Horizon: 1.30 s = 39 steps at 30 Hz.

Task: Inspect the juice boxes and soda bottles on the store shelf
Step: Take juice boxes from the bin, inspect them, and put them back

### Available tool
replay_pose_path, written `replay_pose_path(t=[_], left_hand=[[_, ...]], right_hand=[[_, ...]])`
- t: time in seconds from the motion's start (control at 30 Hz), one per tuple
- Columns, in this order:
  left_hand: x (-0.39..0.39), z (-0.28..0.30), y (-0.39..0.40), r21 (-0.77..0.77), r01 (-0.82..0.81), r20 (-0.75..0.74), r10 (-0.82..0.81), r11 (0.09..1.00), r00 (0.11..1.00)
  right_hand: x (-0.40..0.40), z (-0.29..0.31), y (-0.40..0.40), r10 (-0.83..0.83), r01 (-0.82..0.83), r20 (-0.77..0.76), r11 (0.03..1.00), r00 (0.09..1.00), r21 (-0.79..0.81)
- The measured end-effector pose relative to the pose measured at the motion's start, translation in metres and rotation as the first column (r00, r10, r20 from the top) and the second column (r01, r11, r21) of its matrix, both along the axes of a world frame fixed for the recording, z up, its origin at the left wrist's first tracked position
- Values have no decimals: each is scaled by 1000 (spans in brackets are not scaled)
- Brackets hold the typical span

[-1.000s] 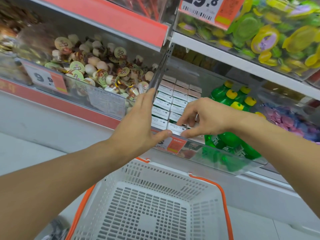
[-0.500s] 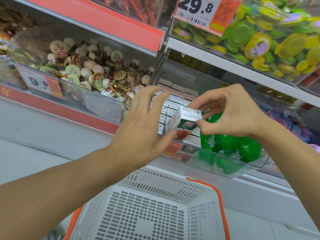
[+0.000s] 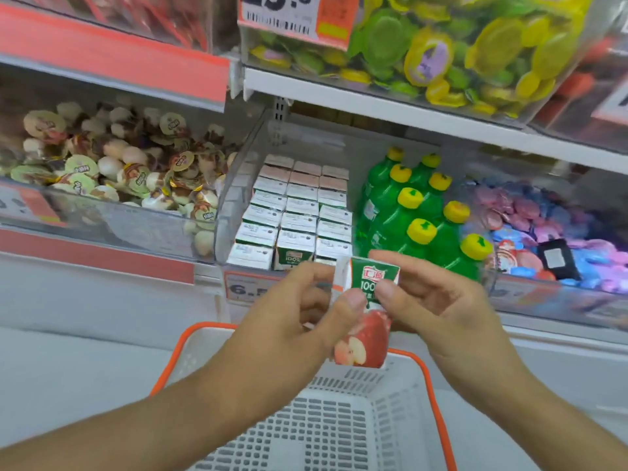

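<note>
A small apple juice box (image 3: 365,321), green on top with a red apple printed below, is held upright in front of the shelf. My left hand (image 3: 299,317) grips its left side, thumb across the front. My right hand (image 3: 438,300) pinches its upper right side. Behind it, rows of the same juice boxes (image 3: 295,209) fill a clear shelf bin. Green soda bottles (image 3: 418,219) with yellow caps stand in the bin just to the right.
A white basket with an orange rim (image 3: 435,385) sits directly below my hands. Left of the juice boxes is a bin of jelly cups (image 3: 129,178); right of the bottles, a bin of pink and blue sweets (image 3: 550,229). The shelf above carries green and yellow packs (image 3: 441,52).
My right hand lifted one juice box out of the bin and brought it down toward me. My left hand left the bin's edge and took hold of the box too.
</note>
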State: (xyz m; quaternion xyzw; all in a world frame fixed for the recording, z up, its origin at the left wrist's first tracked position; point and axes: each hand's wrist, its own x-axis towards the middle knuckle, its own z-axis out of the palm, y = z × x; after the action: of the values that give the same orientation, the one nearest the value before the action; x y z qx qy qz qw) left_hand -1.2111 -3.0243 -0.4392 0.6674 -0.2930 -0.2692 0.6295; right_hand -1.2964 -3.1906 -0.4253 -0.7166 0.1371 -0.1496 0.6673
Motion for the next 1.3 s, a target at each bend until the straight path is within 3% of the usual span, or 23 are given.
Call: replay_pose_path(t=[0.1,0.27,0.4,0.5,0.63,0.87,1.3], left_hand=[[5,-5,1,141,40,5,-41,989,999],[2,-14,0,167,59,-176,-29,984,984],[-6,-17,-3,180,53,-196,-17,982,980],[-4,-20,-4,192,39,-190,-1,981,982],[-1,-18,-4,165,35,-243,7,986,970],[-2,-15,-6,197,29,-269,26,980,963],[1,-20,-6,140,35,-305,10,990,952]], right_hand=[[-8,-7,-3,32,-28,-89,999,995,44],[-16,-17,-2,47,-28,-196,995,979,97],[-19,-19,-12,140,-101,-261,982,955,157],[-19,-20,-19,214,-166,-253,966,943,198],[-23,-21,-20,229,-203,-247,971,941,126],[-22,-17,-25,340,-293,-268,935,902,201],[-15,-19,-30,269,-204,-227,940,936,273]])
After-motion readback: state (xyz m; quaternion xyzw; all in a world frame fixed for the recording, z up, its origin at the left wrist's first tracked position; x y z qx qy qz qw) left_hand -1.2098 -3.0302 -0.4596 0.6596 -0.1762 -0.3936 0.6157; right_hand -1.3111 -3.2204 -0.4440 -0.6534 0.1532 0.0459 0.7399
